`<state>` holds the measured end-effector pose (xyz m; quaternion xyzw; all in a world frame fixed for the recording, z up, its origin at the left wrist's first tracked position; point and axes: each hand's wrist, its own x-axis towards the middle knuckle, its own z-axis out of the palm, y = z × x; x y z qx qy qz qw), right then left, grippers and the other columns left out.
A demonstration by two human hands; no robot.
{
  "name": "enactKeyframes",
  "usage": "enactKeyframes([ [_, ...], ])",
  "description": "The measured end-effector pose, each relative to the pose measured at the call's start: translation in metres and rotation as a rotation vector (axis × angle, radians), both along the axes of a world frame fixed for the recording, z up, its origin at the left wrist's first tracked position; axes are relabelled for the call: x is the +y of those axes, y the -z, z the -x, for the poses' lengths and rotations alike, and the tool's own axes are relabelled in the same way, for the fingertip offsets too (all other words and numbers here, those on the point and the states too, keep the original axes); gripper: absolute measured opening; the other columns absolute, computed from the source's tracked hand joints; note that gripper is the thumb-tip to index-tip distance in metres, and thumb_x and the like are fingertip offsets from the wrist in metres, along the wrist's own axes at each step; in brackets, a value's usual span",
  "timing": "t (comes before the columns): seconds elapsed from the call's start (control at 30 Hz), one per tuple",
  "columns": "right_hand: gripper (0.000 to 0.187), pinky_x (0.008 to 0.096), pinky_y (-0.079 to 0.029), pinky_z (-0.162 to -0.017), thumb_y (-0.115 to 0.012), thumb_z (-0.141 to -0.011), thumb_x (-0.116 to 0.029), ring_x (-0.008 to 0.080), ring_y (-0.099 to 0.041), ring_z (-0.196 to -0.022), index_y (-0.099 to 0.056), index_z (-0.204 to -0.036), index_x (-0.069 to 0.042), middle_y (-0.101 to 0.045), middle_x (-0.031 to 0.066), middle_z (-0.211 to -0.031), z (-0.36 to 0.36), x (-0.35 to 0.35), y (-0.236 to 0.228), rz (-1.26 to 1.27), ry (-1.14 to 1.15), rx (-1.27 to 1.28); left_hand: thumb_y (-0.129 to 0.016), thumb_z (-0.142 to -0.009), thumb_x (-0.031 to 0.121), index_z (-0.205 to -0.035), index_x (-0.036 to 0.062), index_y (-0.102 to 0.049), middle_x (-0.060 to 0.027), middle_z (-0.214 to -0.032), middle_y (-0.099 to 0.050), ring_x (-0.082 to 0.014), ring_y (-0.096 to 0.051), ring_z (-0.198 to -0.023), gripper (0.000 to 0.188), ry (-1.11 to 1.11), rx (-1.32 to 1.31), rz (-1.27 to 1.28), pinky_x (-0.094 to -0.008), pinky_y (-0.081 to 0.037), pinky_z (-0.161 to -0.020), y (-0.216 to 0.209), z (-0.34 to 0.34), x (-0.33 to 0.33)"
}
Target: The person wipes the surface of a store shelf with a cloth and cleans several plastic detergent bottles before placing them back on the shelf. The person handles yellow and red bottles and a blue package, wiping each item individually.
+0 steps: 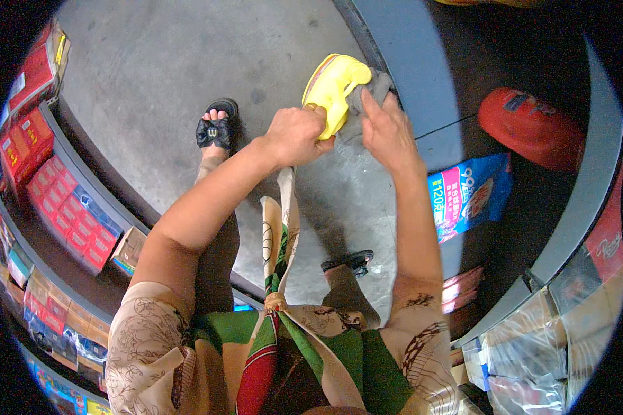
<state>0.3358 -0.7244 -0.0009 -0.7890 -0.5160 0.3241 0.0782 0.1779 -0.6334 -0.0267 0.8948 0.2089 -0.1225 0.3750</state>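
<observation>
A bright yellow plastic container [336, 86], rounded and shaped like a bottle with a handle, hangs tilted above the floor in front of me. My left hand [301, 135] grips its near end, fingers wrapped round it. Pressed against the container's right side is a grey cloth [377, 86], bunched up under the fingers of my right hand [387, 131]. Part of the cloth hangs below the container. The container's underside and my right fingertips are partly hidden.
On my right, a grey shelf [415, 62] carries a blue and pink packet [471, 194] and a red bag [529, 128]. Shelves on my left hold red boxes [76, 211]. Plastic-wrapped cartons [526, 349] stand at the lower right. Grey concrete floor [166, 55] lies between.
</observation>
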Motion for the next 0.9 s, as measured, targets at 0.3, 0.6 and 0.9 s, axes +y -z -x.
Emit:
enactKeyframes([
  [0.3, 0.041, 0.0404, -0.048, -0.077, -0.050, -0.069, 0.004, 0.0354, -0.055, -0.094, -0.060, -0.105, -0.011, -0.054, 0.0202, -0.101, -0.052, -0.016, -0.002, -0.265, 0.147, -0.008, -0.060, -0.063, 0.011, -0.085, -0.0027, -0.056, -0.0183, -0.094, -0.057, -0.0337, -0.060, -0.074, 0.026, -0.012, 0.040, -0.360, -0.0420, -0.050, -0.061, -0.018, 0.012, 0.044],
  [0.6, 0.014, 0.0267, -0.041, -0.080, -0.063, -0.075, -0.011, 0.0163, -0.052, -0.090, -0.063, -0.086, -0.002, -0.061, 0.0084, -0.088, -0.034, 0.084, 0.039, -0.172, -0.302, 0.565, -0.057, -0.063, 0.001, -0.091, -0.0015, -0.055, -0.0216, -0.108, -0.052, -0.0363, -0.059, -0.074, 0.029, -0.128, -0.008, -0.325, -0.0412, -0.052, -0.062, 0.004, 0.019, 0.052],
  [0.9, 0.030, 0.0326, -0.043, -0.069, -0.067, -0.061, -0.008, 0.0248, -0.052, -0.078, -0.053, -0.086, 0.001, -0.055, 0.0117, -0.082, -0.034, 0.107, 0.022, 0.206, -0.462, 0.439, -0.058, -0.062, -0.002, -0.093, -0.0002, -0.052, -0.0212, -0.115, -0.049, -0.0385, -0.057, -0.081, 0.032, -0.146, -0.066, -0.322, -0.0418, -0.051, -0.068, 0.011, 0.015, 0.056],
])
